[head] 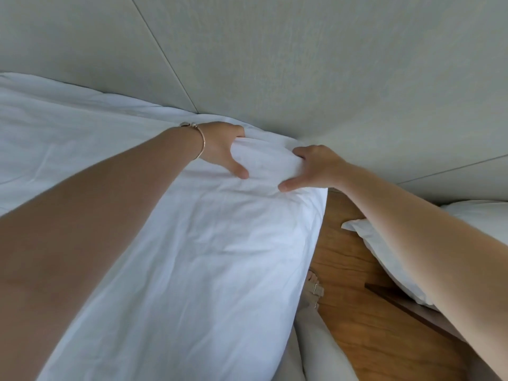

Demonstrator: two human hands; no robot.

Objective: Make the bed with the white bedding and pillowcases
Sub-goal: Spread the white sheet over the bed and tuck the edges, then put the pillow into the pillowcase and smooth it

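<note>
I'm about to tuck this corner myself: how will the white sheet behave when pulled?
Probably floppy: the white sheet bunches into soft folds between the left hand and right hand. Likely light, since it drapes loosely over the bed's edge. Its wrinkles suggest it creases easily.

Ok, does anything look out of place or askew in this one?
Mostly no. The white sheet is wrinkled and bunched at the corner by the headboard, where both hands, the left hand and the right hand, grip it. A white pillow lies off the bed to the right, not yet placed.
</note>
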